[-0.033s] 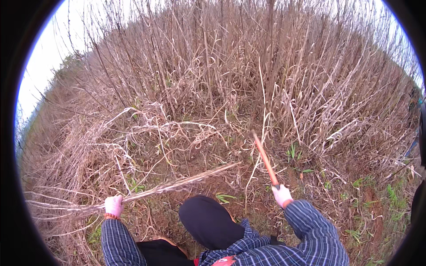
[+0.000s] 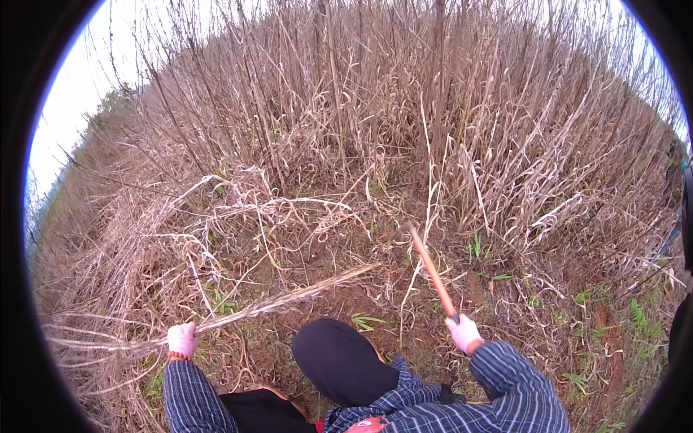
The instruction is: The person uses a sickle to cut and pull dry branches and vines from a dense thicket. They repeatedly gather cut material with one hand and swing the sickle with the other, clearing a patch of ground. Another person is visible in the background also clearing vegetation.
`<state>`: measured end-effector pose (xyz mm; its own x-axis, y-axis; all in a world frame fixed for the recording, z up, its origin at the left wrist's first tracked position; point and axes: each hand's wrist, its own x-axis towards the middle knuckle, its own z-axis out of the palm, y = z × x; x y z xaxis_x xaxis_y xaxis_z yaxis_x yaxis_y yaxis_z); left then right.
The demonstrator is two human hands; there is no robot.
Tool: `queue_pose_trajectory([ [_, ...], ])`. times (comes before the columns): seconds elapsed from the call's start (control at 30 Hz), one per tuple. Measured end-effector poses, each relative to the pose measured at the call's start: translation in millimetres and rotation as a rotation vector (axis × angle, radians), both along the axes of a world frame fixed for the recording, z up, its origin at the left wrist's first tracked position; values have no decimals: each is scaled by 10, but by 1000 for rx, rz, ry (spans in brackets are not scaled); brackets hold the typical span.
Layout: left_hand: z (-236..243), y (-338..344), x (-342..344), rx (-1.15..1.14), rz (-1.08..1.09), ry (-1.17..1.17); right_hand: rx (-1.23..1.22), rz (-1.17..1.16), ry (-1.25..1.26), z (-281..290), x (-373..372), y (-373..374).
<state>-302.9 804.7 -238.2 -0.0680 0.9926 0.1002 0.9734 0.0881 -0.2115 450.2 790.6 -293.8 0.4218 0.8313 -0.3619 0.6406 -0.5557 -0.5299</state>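
Note:
My left hand (image 2: 182,339), in a pale pink glove with an orange cuff, is closed round a bundle of long dry stalks (image 2: 289,297). The stalks slant from the lower left toward the middle, their thin branching ends spread out behind the hand. At the right, my right hand (image 2: 463,333), gloved alike, grips the lower end of an orange-handled sickle (image 2: 433,276). Its handle leans up and to the left; the small dark blade at its top is blurred and hard to make out against the soil. A clear gap separates the sickle from the bundle.
Tall dry stems (image 2: 339,94) stand thickly ahead. Flattened dead grass (image 2: 151,267) covers the left side. A pale upright stalk (image 2: 431,180) rises near the sickle's head. My dark-clad knee (image 2: 343,361) is between my hands. Green shoots (image 2: 478,249) grow at the right.
My right hand has drawn slightly down and right with the sickle, and its head has dropped a little. My left hand and the stalk bundle have shifted slightly left.

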Motion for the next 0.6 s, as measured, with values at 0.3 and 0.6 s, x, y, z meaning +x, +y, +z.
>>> queue_pose_trajectory([
  [0.3,141,11,136,53,-109,73,360,-236,452,558,-605,29],
  [0.6,546,519,1116,127,-301,145,745,-157,810,1640,-1145,2093],
])
